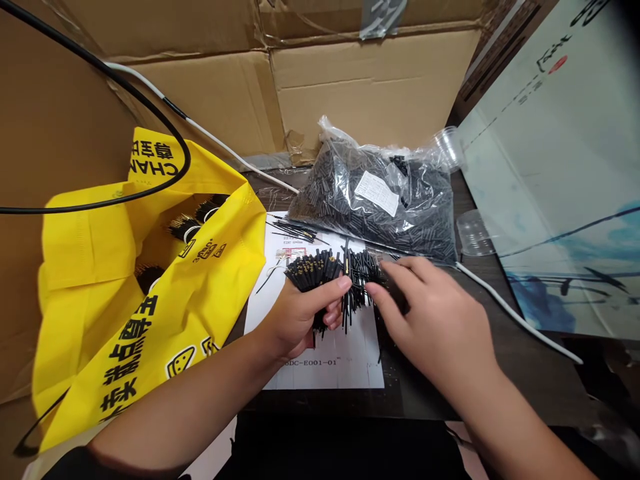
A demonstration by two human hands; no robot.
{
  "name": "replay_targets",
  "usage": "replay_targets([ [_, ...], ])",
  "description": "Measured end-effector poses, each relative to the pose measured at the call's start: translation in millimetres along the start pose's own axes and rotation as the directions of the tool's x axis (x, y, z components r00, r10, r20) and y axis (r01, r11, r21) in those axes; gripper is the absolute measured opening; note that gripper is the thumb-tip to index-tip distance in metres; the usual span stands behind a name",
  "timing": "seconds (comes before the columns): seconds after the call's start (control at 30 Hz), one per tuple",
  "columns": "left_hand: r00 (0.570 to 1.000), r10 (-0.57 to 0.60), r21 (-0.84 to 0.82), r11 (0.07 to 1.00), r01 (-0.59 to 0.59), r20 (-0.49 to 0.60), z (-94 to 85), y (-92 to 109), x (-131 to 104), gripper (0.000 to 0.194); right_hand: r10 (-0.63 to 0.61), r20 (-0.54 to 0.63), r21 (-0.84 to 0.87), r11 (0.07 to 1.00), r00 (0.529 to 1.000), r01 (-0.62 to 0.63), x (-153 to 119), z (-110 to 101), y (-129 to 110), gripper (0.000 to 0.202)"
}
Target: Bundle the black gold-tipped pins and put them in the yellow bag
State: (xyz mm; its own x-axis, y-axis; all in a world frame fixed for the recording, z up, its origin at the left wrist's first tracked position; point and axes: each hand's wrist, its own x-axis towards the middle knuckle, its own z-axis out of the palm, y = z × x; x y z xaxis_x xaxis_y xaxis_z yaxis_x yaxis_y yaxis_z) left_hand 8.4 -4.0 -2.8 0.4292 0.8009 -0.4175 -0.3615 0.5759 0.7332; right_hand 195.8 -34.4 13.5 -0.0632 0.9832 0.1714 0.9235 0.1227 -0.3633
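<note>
My left hand is closed around a bundle of thin black wires with gold-coloured tips at the upper end. Its thumb lies across the bundle, pointing right. My right hand is just right of it, thumb and fingers curled toward each other. A thin dark piece seems to reach its thumb tip, but what the fingers pinch is too small to make out. Loose short black tubes are heaped between the hands. Beneath lies a printed white sheet, with more black wires across its top.
A clear plastic bag full of short black tubes lies behind the hands. At left, a yellow bag holds tied wire bundles. Clear plastic cups, a white cable and a pale printed board are at right. Cardboard stands behind.
</note>
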Motion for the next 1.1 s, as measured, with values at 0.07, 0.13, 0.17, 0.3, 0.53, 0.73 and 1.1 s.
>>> replay_targets([
  [0.07, 0.998, -0.032, 0.011, 0.999, 0.031, 0.047, 0.2, 0.3, -1.2, 0.046, -0.003, -0.005, 0.300, 0.954, 1.000, 0.004, 10.1, -8.5, 3.9, 0.029],
  [0.13, 0.996, -0.040, 0.039, 0.999, 0.037, 0.075, -0.2, -0.5, -2.1, 0.043, 0.022, 0.131, 0.563, 0.821, 0.991, -0.093, 20.8, -12.2, 5.8, 0.023],
  [0.17, 0.995, -0.037, 0.058, 0.998, 0.032, 0.087, -0.7, -1.1, -2.4, 0.041, 0.024, 0.218, 0.651, 0.741, 0.976, -0.164, 25.2, -12.4, 5.8, 0.022],
  [0.3, 0.989, -0.037, 0.146, 0.989, 0.016, 0.146, -3.0, -3.9, -2.7, 0.042, 0.015, 0.458, 0.776, 0.481, 0.889, -0.408, 32.6, -8.0, 3.4, 0.027],
  [0.53, 0.987, -0.057, 0.154, 0.988, 0.034, 0.149, -2.9, -5.6, -1.2, 0.039, -0.002, 0.494, 0.825, 0.317, 0.869, -0.468, 29.6, 0.0, 9.9, 0.025],
  [0.73, 0.984, -0.075, 0.134, 0.990, 0.053, 0.161, -2.7, -3.3, -0.9, 0.027, 0.011, 0.497, 0.846, 0.217, 0.868, -0.487, 33.6, 5.9, 15.9, 0.022],
  [1.1, 0.974, -0.118, 0.311, 0.949, 0.054, 0.192, -5.8, 0.3, -0.7, 0.035, -0.021, 0.480, 0.800, 0.421, 0.877, -0.428, 36.6, 0.0, 20.6, 0.025],
])
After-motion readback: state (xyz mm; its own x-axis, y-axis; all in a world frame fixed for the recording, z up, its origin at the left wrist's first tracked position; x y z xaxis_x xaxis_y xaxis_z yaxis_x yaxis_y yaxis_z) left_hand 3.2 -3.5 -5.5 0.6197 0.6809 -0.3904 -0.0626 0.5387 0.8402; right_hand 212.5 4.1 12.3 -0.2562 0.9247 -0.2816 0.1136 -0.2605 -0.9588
